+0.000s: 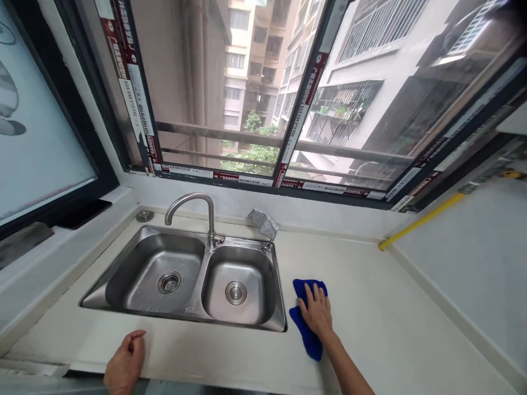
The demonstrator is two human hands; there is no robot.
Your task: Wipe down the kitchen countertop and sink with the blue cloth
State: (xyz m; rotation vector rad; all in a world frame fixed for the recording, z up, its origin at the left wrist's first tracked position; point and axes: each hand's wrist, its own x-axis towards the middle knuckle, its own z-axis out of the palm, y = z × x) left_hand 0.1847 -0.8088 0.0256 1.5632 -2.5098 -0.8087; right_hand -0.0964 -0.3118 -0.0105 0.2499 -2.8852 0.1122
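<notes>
In the head view, I see a steel sink (199, 285) with 2 basins. Right of the sink, a blue cloth (305, 327) lies on the counter (370, 307); the right hand (318, 314) rests on it, fingers spread and extended. In front of the sink's left basin, the left hand (124, 362) has its fingers curled loosely closed. A tap (211, 222) stands at the sink's back rim.

Blue cloth (303, 325), edges uneven; lies spread on pale countertop (362, 307), right of sink (197, 315), partly under right hand (318, 314).
</notes>
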